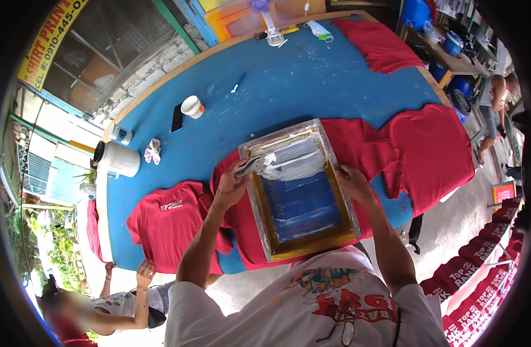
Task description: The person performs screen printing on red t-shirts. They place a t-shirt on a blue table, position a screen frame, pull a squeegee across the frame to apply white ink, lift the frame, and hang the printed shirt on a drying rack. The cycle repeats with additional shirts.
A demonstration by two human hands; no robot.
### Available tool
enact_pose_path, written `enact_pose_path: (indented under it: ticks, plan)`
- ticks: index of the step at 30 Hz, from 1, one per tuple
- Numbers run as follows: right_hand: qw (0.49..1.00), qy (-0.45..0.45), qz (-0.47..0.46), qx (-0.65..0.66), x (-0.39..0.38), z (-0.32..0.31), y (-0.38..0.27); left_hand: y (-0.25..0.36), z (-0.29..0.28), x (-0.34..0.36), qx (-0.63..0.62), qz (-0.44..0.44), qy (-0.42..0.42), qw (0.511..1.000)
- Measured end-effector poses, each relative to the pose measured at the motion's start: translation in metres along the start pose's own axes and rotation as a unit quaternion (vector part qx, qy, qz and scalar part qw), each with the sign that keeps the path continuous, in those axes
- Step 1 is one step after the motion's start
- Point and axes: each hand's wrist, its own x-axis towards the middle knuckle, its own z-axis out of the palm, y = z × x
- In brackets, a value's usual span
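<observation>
Overall, blue tbl holds red shirts & screen frame, w/ shelf nearby.

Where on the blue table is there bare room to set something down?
Widest: blue tabletop between the screen-printing frame and far red shirt. Smaller: between the black phone and printed red T-shirt. Crowded: the near edge, mostly under red T-shirts and the frame.

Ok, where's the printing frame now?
The printing frame is just right of centre in the head view, over a red shirt, between the left hand and right hand.
</observation>
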Motion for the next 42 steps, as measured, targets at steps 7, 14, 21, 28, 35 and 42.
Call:
enact_pose_path:
  ticks: [7,14,21,28,35,42]
  plan:
    - [0.996,0.078,-0.021,-0.028,-0.008,0.01,-0.004,-0.051,0.048,-0.031,-0.391,-0.081,0.162,0.903]
    - [0.993,0.036,-0.001,0.117,-0.012,0.012,-0.007,-0.06,0.059,-0.038,-0.473,-0.118,0.16,0.858]
    - [0.978,0.083,-0.064,0.178,-0.021,-0.008,-0.006,-0.013,0.067,-0.044,-0.485,-0.111,0.159,0.852]
    - [0.972,0.078,-0.029,0.219,-0.062,-0.159,0.041,0.082,0.171,-0.006,-0.54,-0.059,0.097,0.834]
    - [0.965,0.128,0.006,0.228,-0.115,-0.34,0.157,0.173,0.377,0.051,-0.572,-0.062,0.059,0.815]
    - [0.975,0.108,0.092,0.168,-0.146,-0.462,0.247,0.231,0.526,0.051,-0.58,-0.1,0.032,0.808]
